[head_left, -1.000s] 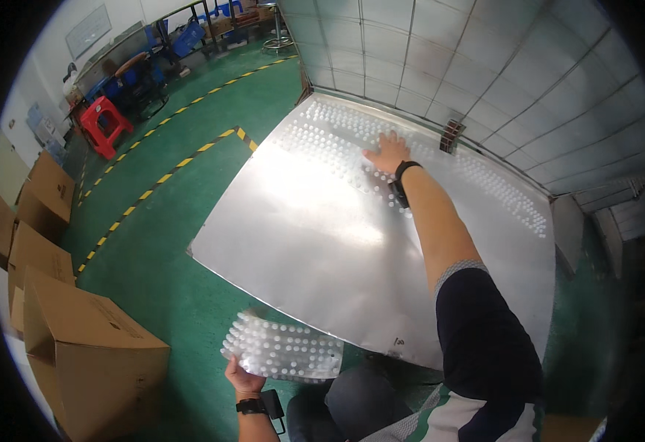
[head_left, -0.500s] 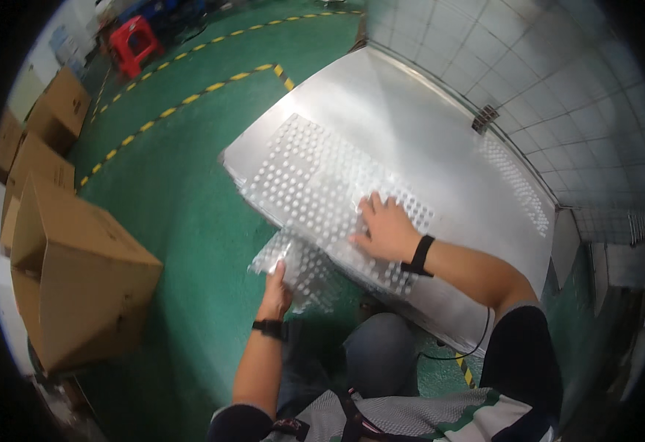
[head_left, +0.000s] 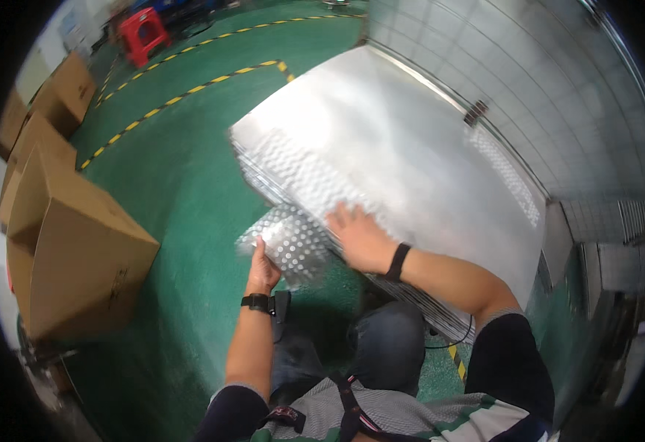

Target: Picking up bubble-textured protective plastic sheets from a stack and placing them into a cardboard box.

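A clear, flexible sheet with rows of round whitish dots (head_left: 293, 243) hangs off the near left edge of the silver metal-topped table. My left hand (head_left: 263, 271) pinches its outer edge, thumb on top. My right hand (head_left: 363, 237) lies palm down at the table's edge, fingers stretched out over another stretch of dotted sheet (head_left: 300, 168) that runs along that edge. Whether both stretches are one sheet cannot be made out, as the part by my right hand is blurred and covered. Layered metal edges show beneath the tabletop (head_left: 411, 147).
Open cardboard boxes (head_left: 90, 254) stand on the green floor at left. At far left is a red stool (head_left: 144, 37). A tiled wall (head_left: 507, 59) borders the table's far right side, with another dotted strip (head_left: 507, 173) near it. Yellow-black tape lines (head_left: 182, 96) mark the floor.
My right hand has moved left toward the table edge, and the dotted sheet on the tabletop now covers a narrower band. My left hand has shifted slightly left and up with the sheet.
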Demonstrator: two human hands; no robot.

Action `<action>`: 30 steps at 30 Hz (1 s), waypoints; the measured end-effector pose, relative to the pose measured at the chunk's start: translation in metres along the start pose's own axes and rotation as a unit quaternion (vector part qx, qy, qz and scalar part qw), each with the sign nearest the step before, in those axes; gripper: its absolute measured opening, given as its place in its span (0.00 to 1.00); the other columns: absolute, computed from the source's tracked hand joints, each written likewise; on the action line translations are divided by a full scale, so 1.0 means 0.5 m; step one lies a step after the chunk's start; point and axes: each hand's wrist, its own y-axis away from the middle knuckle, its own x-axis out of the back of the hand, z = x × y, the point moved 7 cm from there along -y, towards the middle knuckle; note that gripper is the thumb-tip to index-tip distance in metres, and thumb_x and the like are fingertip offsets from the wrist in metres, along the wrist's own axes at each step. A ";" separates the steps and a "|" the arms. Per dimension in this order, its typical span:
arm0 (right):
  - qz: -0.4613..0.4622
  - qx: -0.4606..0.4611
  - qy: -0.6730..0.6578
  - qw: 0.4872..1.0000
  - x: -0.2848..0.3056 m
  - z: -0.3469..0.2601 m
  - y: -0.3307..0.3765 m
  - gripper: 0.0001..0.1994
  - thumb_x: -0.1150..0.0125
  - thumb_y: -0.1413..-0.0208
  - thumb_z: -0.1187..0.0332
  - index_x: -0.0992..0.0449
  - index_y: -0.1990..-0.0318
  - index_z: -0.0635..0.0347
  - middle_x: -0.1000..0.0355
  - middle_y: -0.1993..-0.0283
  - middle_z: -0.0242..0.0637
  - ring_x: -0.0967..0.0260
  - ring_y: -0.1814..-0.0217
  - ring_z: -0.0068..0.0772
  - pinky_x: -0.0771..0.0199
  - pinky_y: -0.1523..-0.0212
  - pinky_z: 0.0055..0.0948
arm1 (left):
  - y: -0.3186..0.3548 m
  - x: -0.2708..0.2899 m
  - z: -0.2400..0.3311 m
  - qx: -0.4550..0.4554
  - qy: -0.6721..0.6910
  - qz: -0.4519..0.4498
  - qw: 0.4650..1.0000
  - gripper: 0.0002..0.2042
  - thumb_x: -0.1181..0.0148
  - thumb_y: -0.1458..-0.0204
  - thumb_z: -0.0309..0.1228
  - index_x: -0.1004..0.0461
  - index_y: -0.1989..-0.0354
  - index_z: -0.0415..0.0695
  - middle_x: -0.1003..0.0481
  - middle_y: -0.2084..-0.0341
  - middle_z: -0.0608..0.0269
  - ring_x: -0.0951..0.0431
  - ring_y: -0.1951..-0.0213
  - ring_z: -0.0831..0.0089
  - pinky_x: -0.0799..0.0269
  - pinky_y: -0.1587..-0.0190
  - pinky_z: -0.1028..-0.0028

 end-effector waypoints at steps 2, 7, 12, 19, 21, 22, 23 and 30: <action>-0.009 0.040 -0.068 0.997 0.030 -0.071 0.016 0.32 0.43 0.54 0.54 0.40 0.45 0.66 0.46 0.42 0.60 0.46 0.43 0.62 0.43 0.47 0.56 | 0.004 -0.019 0.012 -0.022 -0.073 -0.012 0.997 0.32 0.61 0.45 0.56 0.43 0.41 0.42 0.37 0.44 0.57 0.38 0.43 0.58 0.47 0.41 0.56; 0.097 0.063 -0.161 0.980 0.128 0.070 0.001 0.31 0.45 0.53 0.52 0.38 0.46 0.66 0.42 0.45 0.58 0.43 0.43 0.53 0.42 0.47 0.48 | 0.043 -0.014 0.071 -0.021 0.005 -0.030 0.999 0.29 0.52 0.49 0.44 0.43 0.42 0.38 0.37 0.46 0.50 0.37 0.45 0.53 0.43 0.43 0.54; 0.194 -0.347 -0.127 0.909 0.019 0.667 0.101 0.22 0.50 0.54 0.64 0.34 0.51 0.64 0.41 0.47 0.54 0.45 0.43 0.52 0.45 0.43 0.47 | 0.052 -0.020 0.016 0.008 -0.004 -0.030 1.000 0.33 0.50 0.52 0.49 0.44 0.41 0.42 0.38 0.44 0.55 0.38 0.44 0.54 0.44 0.42 0.55; 0.057 -0.645 -0.047 0.761 -0.067 0.856 0.389 0.31 0.51 0.51 0.48 0.38 0.44 0.61 0.42 0.43 0.52 0.46 0.41 0.56 0.45 0.43 0.48 | 0.073 0.030 -0.039 0.060 -0.049 -0.006 0.997 0.29 0.49 0.53 0.40 0.43 0.42 0.42 0.38 0.45 0.54 0.37 0.44 0.56 0.45 0.42 0.56; 0.034 -0.586 -0.068 0.807 -0.046 0.798 0.305 0.33 0.50 0.51 0.45 0.38 0.44 0.61 0.41 0.44 0.52 0.46 0.42 0.57 0.44 0.44 0.49 | 0.089 0.016 -0.010 0.043 -0.066 -0.003 0.997 0.31 0.49 0.53 0.41 0.45 0.41 0.39 0.39 0.44 0.52 0.39 0.43 0.55 0.45 0.41 0.56; 0.019 -0.502 -0.065 0.862 -0.008 0.730 0.240 0.33 0.49 0.51 0.45 0.38 0.44 0.61 0.41 0.46 0.52 0.45 0.43 0.56 0.42 0.46 0.49 | 0.094 0.018 0.007 0.036 -0.066 0.011 0.997 0.31 0.49 0.52 0.40 0.45 0.41 0.38 0.39 0.44 0.51 0.39 0.43 0.55 0.46 0.41 0.56; 0.000 -0.411 -0.060 0.910 0.011 0.661 0.185 0.34 0.49 0.52 0.44 0.39 0.44 0.62 0.41 0.47 0.52 0.45 0.44 0.56 0.40 0.48 0.49 | 0.083 0.006 0.001 0.024 -0.080 0.021 0.996 0.28 0.50 0.50 0.38 0.43 0.43 0.36 0.37 0.45 0.50 0.37 0.44 0.55 0.44 0.42 0.57; 0.000 -0.063 -0.079 0.995 0.098 0.180 0.018 0.38 0.38 0.59 0.48 0.40 0.46 0.68 0.40 0.54 0.54 0.43 0.51 0.53 0.36 0.54 0.44 | 0.038 -0.030 -0.026 -0.034 -0.054 0.074 0.995 0.23 0.46 0.52 0.31 0.39 0.47 0.35 0.31 0.53 0.53 0.30 0.51 0.61 0.36 0.47 0.62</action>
